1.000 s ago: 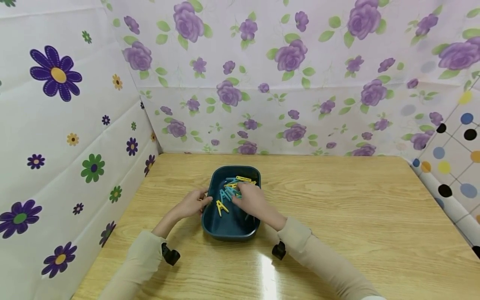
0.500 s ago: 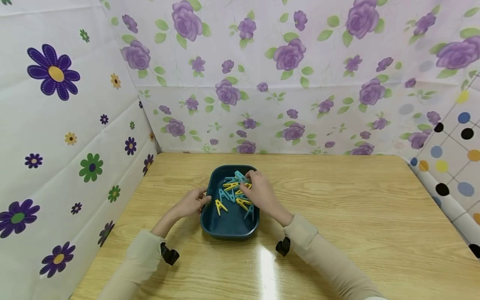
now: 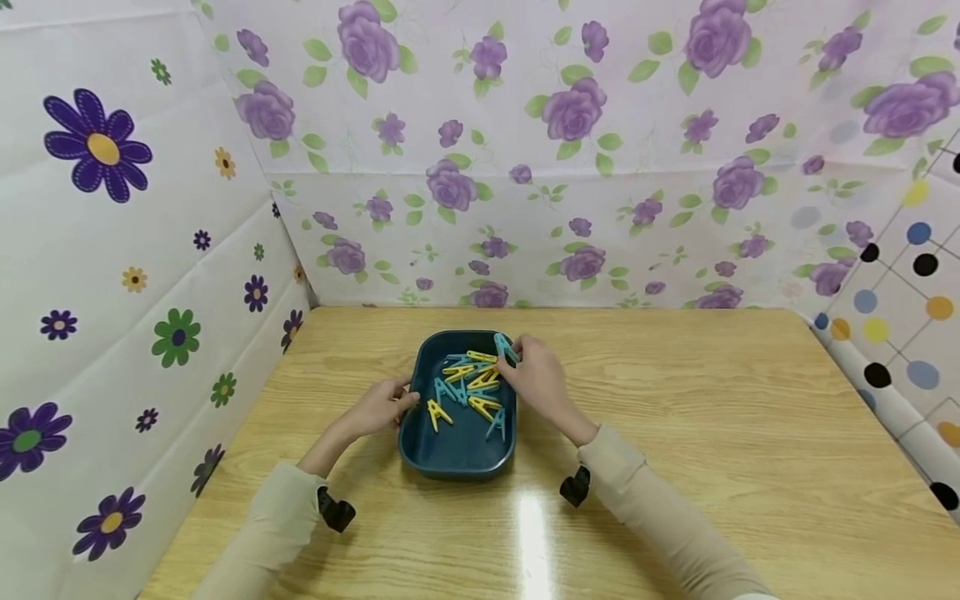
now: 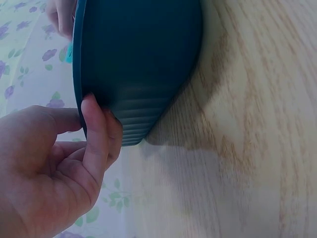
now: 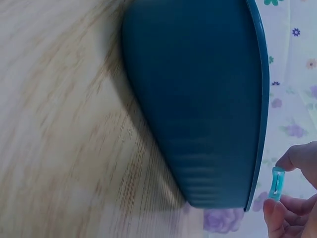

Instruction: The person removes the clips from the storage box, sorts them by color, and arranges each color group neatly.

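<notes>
A dark teal plastic tub (image 3: 450, 454) sits on the wooden table (image 3: 675, 433) and holds several yellow and teal clothespins (image 3: 472, 385). My left hand (image 3: 382, 406) grips the tub's left rim, thumb over the edge (image 4: 94, 119). At the tub's far right corner my right hand (image 3: 536, 379) pinches a teal clothespin (image 3: 504, 346) above the rim. In the right wrist view that clothespin (image 5: 277, 183) shows between fingertips beside the tub wall (image 5: 198, 109).
Flowered sheets (image 3: 525, 150) wall in the table at the back and left, a dotted one (image 3: 900, 317) at the right. Bare tabletop stretches to the right of the tub and in front of it.
My right hand took a teal clothespin from the pile and carried it up and back-right to the tub's far right corner. The left hand stayed on the rim.
</notes>
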Demonstrator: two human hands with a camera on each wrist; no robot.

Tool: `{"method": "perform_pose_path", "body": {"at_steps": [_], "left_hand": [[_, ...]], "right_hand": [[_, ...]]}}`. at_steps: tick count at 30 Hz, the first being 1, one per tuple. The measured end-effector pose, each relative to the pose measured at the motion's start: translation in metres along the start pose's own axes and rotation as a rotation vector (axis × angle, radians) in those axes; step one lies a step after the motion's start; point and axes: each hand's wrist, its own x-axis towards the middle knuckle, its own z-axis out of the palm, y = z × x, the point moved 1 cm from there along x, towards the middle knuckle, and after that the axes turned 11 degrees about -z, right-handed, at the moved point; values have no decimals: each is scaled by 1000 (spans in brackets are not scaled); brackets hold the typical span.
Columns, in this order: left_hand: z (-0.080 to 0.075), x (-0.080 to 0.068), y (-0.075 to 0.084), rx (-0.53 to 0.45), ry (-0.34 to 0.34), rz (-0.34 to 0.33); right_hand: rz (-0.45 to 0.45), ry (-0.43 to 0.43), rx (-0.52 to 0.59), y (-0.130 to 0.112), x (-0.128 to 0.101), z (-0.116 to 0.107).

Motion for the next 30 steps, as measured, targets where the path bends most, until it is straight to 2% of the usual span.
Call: {"method": "perform_pose_path", "body": {"at_steps": [8,14,23,30], "left_hand": [[-1,0,-1,-5,-3,-7],[0,2,-3,-9,-3,-20],[0,2,-2,-9,-12,-23],[1,1,0,-10,-8,-20]], "right_hand": [[9,60,6,14,0,-5],[46,91,-34,27,-1,-6],[99,84,-96,47,-4,-5],[166,30,-99,56,-6,-6]]}}
